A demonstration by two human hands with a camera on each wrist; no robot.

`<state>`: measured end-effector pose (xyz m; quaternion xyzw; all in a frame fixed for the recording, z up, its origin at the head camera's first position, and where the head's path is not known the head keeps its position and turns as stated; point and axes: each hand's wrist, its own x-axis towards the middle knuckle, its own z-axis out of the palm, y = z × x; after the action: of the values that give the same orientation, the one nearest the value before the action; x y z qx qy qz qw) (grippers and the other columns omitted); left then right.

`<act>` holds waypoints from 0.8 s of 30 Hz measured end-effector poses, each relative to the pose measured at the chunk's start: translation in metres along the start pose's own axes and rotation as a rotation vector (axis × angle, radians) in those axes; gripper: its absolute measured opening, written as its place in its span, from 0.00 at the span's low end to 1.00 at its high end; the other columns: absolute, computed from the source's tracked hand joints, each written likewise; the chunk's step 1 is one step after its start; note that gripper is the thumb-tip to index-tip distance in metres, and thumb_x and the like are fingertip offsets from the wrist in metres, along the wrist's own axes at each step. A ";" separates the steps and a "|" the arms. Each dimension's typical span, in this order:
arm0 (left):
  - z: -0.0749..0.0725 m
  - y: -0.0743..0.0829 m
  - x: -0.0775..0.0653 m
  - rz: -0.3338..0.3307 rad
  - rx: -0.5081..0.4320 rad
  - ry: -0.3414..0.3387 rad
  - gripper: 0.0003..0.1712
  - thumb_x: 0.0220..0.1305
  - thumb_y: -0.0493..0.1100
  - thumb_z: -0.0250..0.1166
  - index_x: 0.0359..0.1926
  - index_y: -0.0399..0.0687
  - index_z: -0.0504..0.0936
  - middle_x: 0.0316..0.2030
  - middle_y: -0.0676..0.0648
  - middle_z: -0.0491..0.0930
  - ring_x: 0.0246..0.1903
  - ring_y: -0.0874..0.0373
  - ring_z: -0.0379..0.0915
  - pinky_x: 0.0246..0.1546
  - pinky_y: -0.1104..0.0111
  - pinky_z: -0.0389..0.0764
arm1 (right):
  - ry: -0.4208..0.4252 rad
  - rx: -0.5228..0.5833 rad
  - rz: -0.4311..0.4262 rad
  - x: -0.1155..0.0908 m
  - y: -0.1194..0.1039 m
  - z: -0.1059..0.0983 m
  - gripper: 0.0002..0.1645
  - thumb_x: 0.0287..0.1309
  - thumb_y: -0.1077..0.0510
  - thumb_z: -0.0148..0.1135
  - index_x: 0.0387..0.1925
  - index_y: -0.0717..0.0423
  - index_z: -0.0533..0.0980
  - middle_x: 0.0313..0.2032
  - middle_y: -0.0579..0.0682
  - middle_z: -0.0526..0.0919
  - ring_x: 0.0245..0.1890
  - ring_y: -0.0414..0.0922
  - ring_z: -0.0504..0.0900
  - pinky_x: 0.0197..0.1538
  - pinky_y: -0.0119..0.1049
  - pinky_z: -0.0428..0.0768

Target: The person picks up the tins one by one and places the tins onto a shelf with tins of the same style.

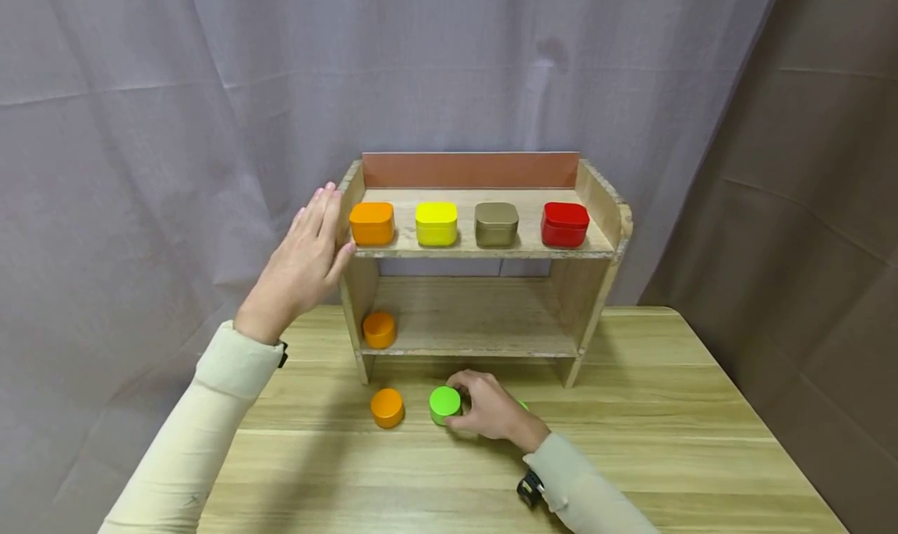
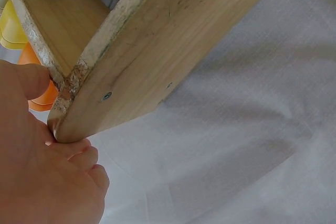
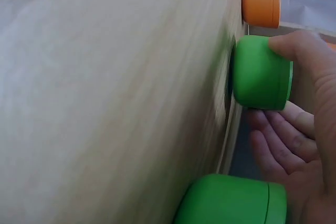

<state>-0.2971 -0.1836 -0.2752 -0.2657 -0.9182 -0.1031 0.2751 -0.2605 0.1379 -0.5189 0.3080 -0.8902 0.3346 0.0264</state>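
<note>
My left hand [image 1: 298,261] rests against the left side of a small wooden shelf [image 1: 484,327], fingers straight along the side panel and thumb at its front edge. On the table my right hand [image 1: 494,409] holds a round green tin [image 1: 445,404] between thumb and fingers. The right wrist view shows the thumb on one side of this tin [image 3: 260,72] and fingertips on the other. A second green tin [image 3: 226,203] stands nearby, mostly hidden behind the right hand in the head view. To the left stands a round orange tin [image 1: 387,408].
Along the top shelf stand rounded-square tins: orange [image 1: 372,224], yellow [image 1: 436,224], olive [image 1: 496,226] and red [image 1: 564,226]. Another round orange tin [image 1: 379,330] sits at the left of the lower shelf. A grey curtain [image 1: 449,66] hangs behind the wooden table [image 1: 666,440].
</note>
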 end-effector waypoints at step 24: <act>0.000 -0.001 0.001 -0.003 0.007 -0.004 0.44 0.82 0.49 0.53 0.84 0.33 0.44 0.85 0.33 0.44 0.84 0.38 0.42 0.83 0.41 0.51 | 0.042 0.005 -0.093 0.008 -0.050 -0.048 0.30 0.49 0.54 0.82 0.54 0.55 0.82 0.48 0.45 0.89 0.47 0.41 0.87 0.54 0.40 0.89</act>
<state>-0.2978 -0.1839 -0.2749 -0.2637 -0.9194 -0.0998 0.2742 -0.2462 0.1340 -0.4507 0.3422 -0.8732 0.3418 0.0600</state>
